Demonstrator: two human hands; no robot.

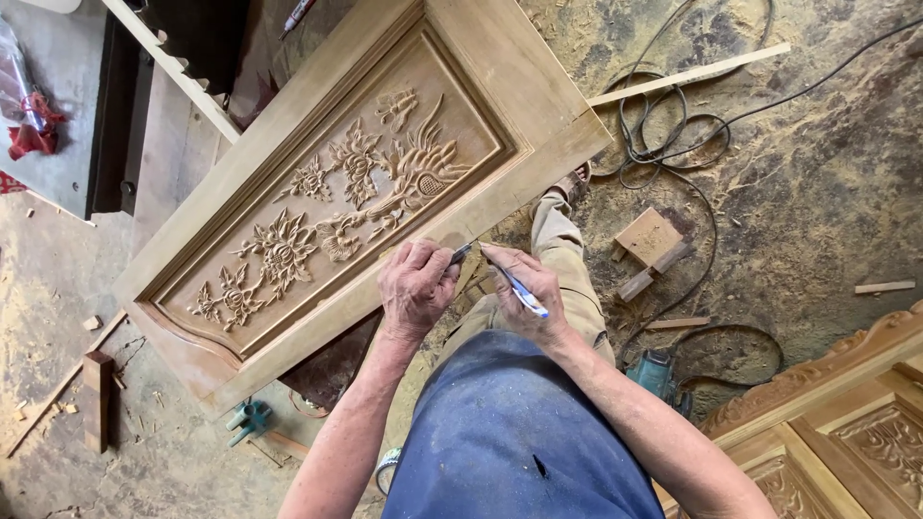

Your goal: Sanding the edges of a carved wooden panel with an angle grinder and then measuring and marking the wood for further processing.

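A carved wooden door panel point(317, 192) with a flower relief lies tilted across the middle of the head view. My left hand point(415, 286) rests closed on its near frame rail and grips a small dark tool point(461, 254). My right hand point(524, 286) is just to the right and holds a blue and white pen point(514, 285), tip against the rail's edge. Both hands nearly touch each other.
Sawdust covers the floor. Black cables point(673, 135) coil at the upper right beside a wooden strip point(687, 75). A wooden block point(649, 240) and a teal power tool point(654, 373) lie to the right. Another carved panel point(846, 423) sits at the lower right. A teal object point(248, 420) lies below the panel.
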